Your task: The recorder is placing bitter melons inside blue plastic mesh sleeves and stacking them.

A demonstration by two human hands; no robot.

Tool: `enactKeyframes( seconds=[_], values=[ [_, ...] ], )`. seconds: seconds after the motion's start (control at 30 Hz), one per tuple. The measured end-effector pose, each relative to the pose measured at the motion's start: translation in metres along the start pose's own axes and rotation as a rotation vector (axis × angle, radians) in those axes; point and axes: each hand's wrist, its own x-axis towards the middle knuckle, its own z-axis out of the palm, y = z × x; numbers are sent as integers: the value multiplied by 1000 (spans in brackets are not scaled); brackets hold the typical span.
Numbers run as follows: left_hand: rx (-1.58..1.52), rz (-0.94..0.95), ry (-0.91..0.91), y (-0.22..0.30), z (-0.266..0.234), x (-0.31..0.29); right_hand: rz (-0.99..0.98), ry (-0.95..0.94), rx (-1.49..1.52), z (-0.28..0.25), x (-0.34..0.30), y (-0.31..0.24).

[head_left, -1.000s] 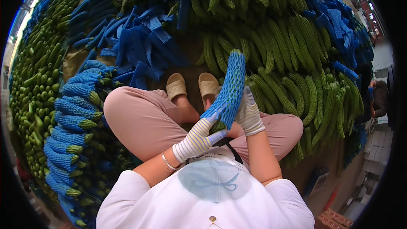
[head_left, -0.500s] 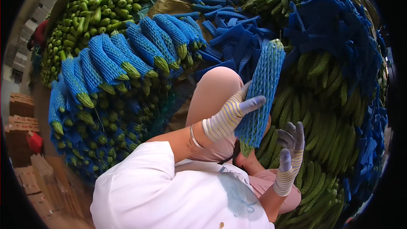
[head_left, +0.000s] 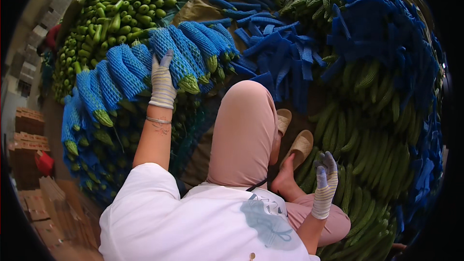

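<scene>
Stretched out to the left, my left hand (head_left: 163, 81) in a striped, grey-tipped glove grips a bitter gourd in a blue foam net sleeve (head_left: 180, 70). Its thumb lies over the sleeve, while the other fingers are partly hidden along its left side. This gourd rests on the top row of a heap of sleeved bitter gourds (head_left: 122, 67), green tips pointing toward me. On my right, above my bent leg, my right hand (head_left: 325, 188) in a matching glove is raised with fingers apart, holding nothing. Beside it lies a pile of bare, ridged bitter gourds (head_left: 369, 152).
Blue net sleeves lie loose (head_left: 282, 53) ahead and in a big heap (head_left: 369, 24) at far right. Smooth green gourds (head_left: 121, 17) are piled at far left. Cardboard boxes (head_left: 33, 140) stand at the left edge. My knee (head_left: 246, 111) rises between the piles, near tan slippers (head_left: 303, 146).
My left hand has swung left from above my knee, carrying the sleeved bitter gourd onto the heap's top row. My right hand has stayed nearly in place, open.
</scene>
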Motion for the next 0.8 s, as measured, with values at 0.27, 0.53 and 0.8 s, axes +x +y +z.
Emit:
enactKeyframes(
  seconds=[0.27,0.53,0.8],
  values=[
    [-129,-61,-115,-26,38,-1,17,15,-206,7,-2,0],
    [-104,30,-446,-40,64,-6,44,-49,-249,4,3,28],
    [-241,-445,-581,-131,88,-8,40,-66,-427,7,17,25]
  ],
)
